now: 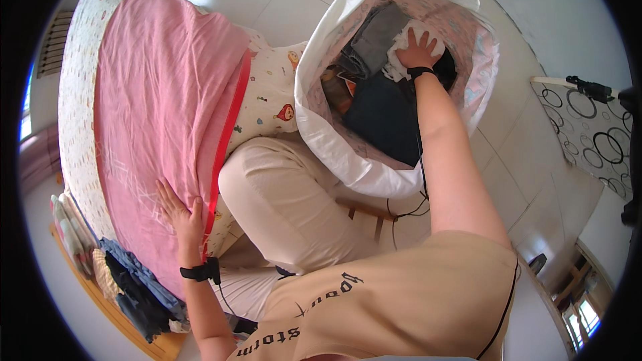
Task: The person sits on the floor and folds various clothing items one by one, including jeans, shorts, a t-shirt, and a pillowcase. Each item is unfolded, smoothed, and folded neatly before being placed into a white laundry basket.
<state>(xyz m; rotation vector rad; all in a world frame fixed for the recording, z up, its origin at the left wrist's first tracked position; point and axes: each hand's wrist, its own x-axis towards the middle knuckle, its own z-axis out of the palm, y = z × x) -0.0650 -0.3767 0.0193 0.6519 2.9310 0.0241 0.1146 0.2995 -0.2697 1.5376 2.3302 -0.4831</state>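
My right hand lies with spread fingers on a bunched white cloth inside a large round fabric laundry bag. The bag has a white rim and a pink patterned lining. Beside the white cloth is a folded grey garment, and a dark navy garment fills the near side. What lies deeper in the bag is hidden. My left hand rests palm down, fingers apart, on a pink cloth with a red edge, which is spread over the bed.
Patterned bedding shows between the pink cloth and the bag. Several folded clothes lie at the lower left. Thin black cables hang from my wristbands, near a wooden stool. A circle-patterned panel stands at right on the tiled floor.
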